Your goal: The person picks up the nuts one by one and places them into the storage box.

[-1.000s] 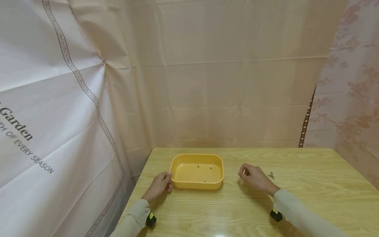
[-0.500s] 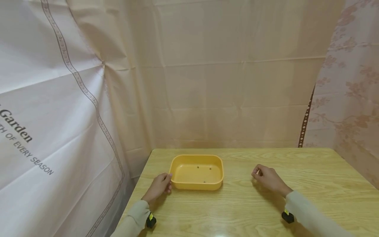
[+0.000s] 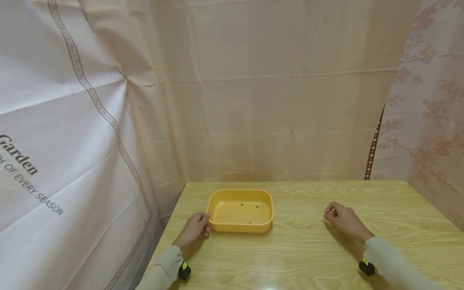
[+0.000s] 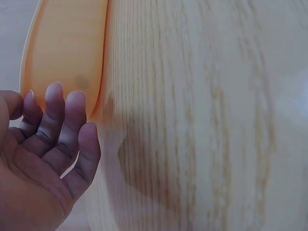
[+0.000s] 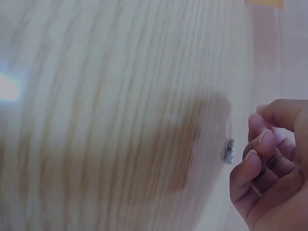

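Observation:
A yellow plastic tray (image 3: 239, 229) stands at the left back of the wooden table (image 3: 290, 257). Three small dark screws (image 3: 250, 222) lie on its floor. My left hand (image 3: 203, 221) rests on the table with straight fingers (image 4: 72, 110) touching the tray's (image 4: 62, 48) left wall. My right hand (image 3: 331, 212) is on the table well to the right of the tray, its fingers curled. In the right wrist view a small metal screw (image 5: 228, 150) lies on the wood just beside the curled fingertips (image 5: 260, 139) of my right hand (image 5: 257, 144), not pinched.
Beige and pink cloth sheets (image 3: 275, 100) hang close around the table at the back and both sides. The table's left edge (image 3: 163, 241) runs just beside my left arm. Black wrist devices (image 3: 367, 268) sit on both sleeves.
My right hand has moved to the right, away from the tray, and now covers the spot where small metal parts lay. The left hand and tray have stayed put.

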A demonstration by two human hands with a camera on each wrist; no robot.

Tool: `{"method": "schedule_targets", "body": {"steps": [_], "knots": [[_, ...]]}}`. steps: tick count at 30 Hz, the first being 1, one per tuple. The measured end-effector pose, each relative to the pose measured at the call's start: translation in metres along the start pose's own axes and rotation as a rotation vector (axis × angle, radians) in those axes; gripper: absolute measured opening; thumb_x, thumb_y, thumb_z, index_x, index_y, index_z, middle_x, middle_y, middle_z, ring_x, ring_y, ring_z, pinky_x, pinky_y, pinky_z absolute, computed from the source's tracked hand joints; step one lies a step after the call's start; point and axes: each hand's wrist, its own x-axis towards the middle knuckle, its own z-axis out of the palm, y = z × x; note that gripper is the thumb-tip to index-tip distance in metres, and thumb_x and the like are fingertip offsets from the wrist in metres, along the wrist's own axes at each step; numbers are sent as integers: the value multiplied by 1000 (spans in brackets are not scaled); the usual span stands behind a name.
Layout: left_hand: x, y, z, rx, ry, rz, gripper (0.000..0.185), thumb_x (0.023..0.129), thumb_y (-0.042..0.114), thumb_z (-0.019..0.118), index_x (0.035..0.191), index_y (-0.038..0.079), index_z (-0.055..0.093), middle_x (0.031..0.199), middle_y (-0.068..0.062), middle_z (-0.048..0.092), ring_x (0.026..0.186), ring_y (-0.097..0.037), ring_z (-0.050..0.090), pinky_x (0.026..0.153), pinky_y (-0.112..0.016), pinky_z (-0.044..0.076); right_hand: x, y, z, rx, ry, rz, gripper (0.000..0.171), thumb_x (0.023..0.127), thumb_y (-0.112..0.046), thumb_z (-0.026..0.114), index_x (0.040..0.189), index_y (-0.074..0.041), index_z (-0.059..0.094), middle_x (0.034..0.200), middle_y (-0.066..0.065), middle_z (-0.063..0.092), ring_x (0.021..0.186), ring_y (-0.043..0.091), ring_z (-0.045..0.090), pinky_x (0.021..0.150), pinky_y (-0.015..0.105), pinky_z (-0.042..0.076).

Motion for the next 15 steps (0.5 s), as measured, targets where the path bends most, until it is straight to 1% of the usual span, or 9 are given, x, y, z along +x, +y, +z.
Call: {"method": "schedule_targets", "body": {"steps": [2,4,8,15], "knots": [[0,0,0,-4,0,-1,39,112,32,48,96,-2,56,78,-10,61,64,-17,60,59,-28,55,-2,4,-3,-13,1,3,16,103,-17,65,107,-2,59,81,3,64,63,15,56,52,29,46],[1,-1,0,-5,0,-4,39,112,32,47,96,-2,56,77,-10,60,64,-17,60,59,-28,54,-3,8,-6,-18,4,20,18,103,-18,66,108,-2,59,79,3,63,62,16,54,51,29,45],[0,0,0,7,4,-10,41,111,35,48,95,-2,57,77,-9,61,64,-17,60,59,-27,54,-6,14,-11,-28,4,19,22,103,-19,66,110,1,58,82,4,63,64,17,55,51,29,44],[-2,1,1,-1,7,-15,39,112,33,48,96,-1,56,78,-10,61,65,-17,59,59,-28,54,-11,23,-15,-32,-12,52,27,103,-23,65,112,2,59,86,6,67,70,18,60,57,32,49]]}}
